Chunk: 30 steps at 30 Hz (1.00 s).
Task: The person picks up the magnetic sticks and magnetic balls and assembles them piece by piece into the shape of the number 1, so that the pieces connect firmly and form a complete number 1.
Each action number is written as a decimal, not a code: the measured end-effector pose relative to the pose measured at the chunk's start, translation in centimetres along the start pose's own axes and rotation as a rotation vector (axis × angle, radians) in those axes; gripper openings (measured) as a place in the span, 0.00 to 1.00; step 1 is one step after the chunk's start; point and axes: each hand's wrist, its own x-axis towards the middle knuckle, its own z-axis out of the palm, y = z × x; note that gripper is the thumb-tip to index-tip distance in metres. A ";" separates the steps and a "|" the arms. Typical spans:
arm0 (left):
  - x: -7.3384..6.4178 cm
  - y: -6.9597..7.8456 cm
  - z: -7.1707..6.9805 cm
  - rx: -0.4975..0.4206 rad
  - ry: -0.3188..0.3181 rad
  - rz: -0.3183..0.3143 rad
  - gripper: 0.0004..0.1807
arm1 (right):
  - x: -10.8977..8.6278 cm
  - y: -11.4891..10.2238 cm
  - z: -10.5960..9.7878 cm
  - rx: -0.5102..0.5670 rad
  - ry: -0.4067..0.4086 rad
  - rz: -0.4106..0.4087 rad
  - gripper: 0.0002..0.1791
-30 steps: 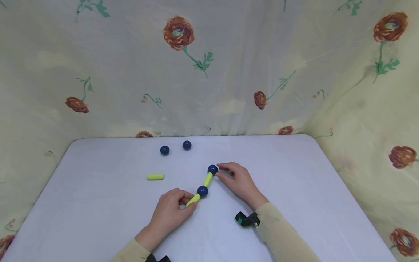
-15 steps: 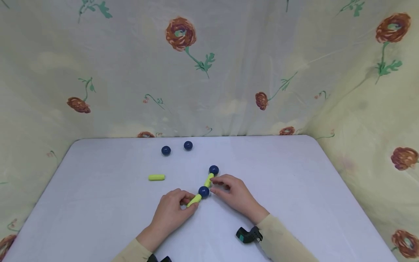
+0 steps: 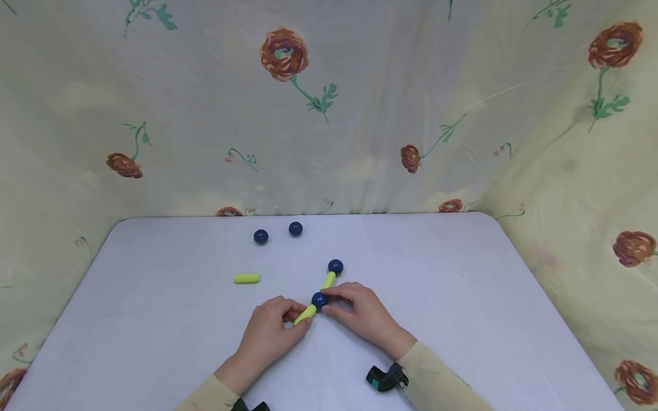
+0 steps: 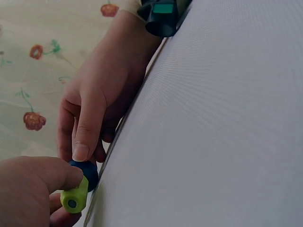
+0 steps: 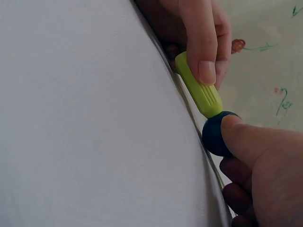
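My left hand (image 3: pixel 269 328) pinches a short yellow-green rod (image 5: pixel 199 90) between thumb and fingers. Its far end meets a dark blue ball (image 3: pixel 319 301), which my right hand (image 3: pixel 362 314) pinches from the right side. Beyond that ball a second yellow-green rod (image 3: pixel 329 279) runs up to another blue ball (image 3: pixel 336 266), so the four parts form one slanting chain. In the left wrist view the near rod end (image 4: pixel 72 203) shows a small grey disc. The right wrist view shows my right thumb (image 5: pixel 236 127) pressed on the ball's side.
Behind the left hand lies a loose yellow-green rod (image 3: pixel 247 278). Two loose blue balls, one on the left (image 3: pixel 261 237) and one on the right (image 3: pixel 295 229), sit near the back edge of the white table (image 3: pixel 437 257). A floral cloth (image 3: pixel 360 114) hangs behind.
My right hand has moved from the far ball down along the chain to the middle ball and now pinches it. The left hand keeps its grip on the near rod.
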 end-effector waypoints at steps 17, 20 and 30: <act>-0.5 0.0 -1.0 0.076 -0.053 0.018 0.14 | 0.1 -0.1 0.2 -0.008 0.013 0.018 0.18; -0.6 -0.1 -1.1 0.070 -0.063 0.017 0.15 | 0.1 -0.1 0.2 -0.013 0.017 0.017 0.18; -0.7 0.0 -1.0 0.038 -0.069 -0.012 0.14 | 0.0 -0.2 0.4 -0.018 0.027 0.035 0.18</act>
